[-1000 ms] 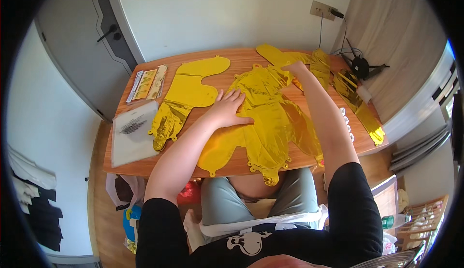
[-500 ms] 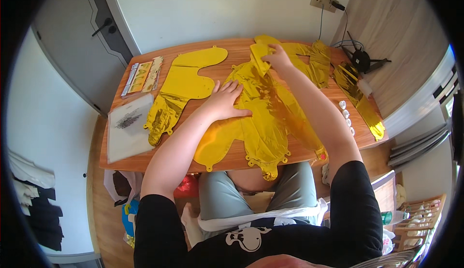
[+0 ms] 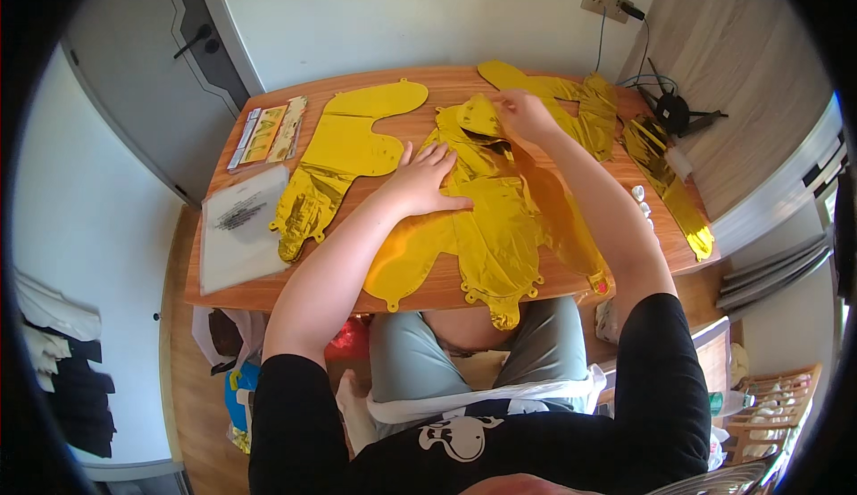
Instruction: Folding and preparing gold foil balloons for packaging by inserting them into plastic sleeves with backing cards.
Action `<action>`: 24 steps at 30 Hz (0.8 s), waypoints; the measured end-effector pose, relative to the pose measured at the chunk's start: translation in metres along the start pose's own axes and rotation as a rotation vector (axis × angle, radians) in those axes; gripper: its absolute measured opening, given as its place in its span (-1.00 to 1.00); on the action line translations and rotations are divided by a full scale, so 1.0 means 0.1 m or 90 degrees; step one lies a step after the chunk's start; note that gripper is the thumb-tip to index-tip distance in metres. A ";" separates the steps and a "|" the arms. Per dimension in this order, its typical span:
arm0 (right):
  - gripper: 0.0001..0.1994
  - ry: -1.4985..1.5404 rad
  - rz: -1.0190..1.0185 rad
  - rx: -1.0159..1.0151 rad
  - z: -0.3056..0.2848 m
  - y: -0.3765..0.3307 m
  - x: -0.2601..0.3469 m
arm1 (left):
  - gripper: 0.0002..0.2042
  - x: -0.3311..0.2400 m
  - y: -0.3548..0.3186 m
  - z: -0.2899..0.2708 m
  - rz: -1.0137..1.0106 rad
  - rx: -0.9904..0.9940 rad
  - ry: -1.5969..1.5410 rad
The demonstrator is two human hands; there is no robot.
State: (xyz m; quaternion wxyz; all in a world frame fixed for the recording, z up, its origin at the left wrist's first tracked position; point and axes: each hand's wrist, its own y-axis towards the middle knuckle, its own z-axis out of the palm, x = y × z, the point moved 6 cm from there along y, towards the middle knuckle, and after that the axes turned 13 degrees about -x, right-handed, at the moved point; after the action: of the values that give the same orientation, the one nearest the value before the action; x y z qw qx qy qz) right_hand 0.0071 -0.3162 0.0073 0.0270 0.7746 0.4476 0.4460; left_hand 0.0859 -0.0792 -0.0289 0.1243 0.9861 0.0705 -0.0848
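Here's the gold foil piece [image 3: 500,236], spread flat across the centre of the frame, its top folded over, its lowest tab hanging past the edge of the worktop [image 3: 451,91]! The left hand [image 3: 427,178] lies on it, fingers splayed, grip wide and clutching nothing. Upper centre, the right hand [image 3: 528,116] has its grip pinched closed on that folded top. Left of centre lies a second foil piece [image 3: 344,147]; upper right, crumpled gold foil [image 3: 596,116]; mid-left, a translucent sleeve [image 3: 241,249].
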 end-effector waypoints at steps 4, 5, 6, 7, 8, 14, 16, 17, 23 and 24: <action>-0.56 -0.270 -0.206 0.059 -0.01 -0.11 0.06 | 0.16 0.09 -0.06 0.04 -0.005 -0.001 -0.004; -0.52 -0.162 -0.161 0.039 -0.05 -0.10 -0.07 | 0.19 0.07 -0.01 0.06 0.006 -0.014 -0.016; -0.52 -0.164 -0.158 0.037 -0.04 -0.09 -0.16 | 0.19 0.04 0.01 0.06 0.011 -0.014 -0.017; -0.53 -0.158 -0.187 0.026 -0.04 -0.08 -0.21 | 0.19 0.02 0.04 0.07 0.017 -0.013 -0.015; -0.54 -0.144 -0.218 0.020 0.00 -0.09 -0.16 | 0.19 0.04 0.02 0.06 0.015 -0.010 -0.010; -0.54 -0.255 -0.299 0.056 0.15 -0.07 -0.03 | 0.18 0.04 0.01 0.05 0.008 -0.004 -0.016; -0.52 -0.240 -0.321 0.058 0.22 -0.13 0.10 | 0.18 0.05 0.00 0.06 0.010 -0.005 -0.018; -0.50 -0.226 -0.345 0.060 0.27 -0.17 0.22 | 0.18 0.07 -0.01 0.06 0.011 -0.006 -0.020; -0.40 -0.289 -0.350 0.122 0.50 -0.24 0.47 | 0.18 0.05 -0.01 0.04 0.009 -0.011 -0.022; -0.40 -0.290 -0.350 0.122 0.51 -0.23 0.48 | 0.18 0.05 -0.01 0.05 0.010 -0.012 -0.022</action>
State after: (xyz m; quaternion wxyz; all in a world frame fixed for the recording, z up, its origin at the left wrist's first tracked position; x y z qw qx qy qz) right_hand 0.0377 -0.2497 -0.0010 0.1721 0.7039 0.6610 0.1946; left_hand 0.0902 -0.0791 -0.0346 0.1353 0.9838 0.0616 -0.1001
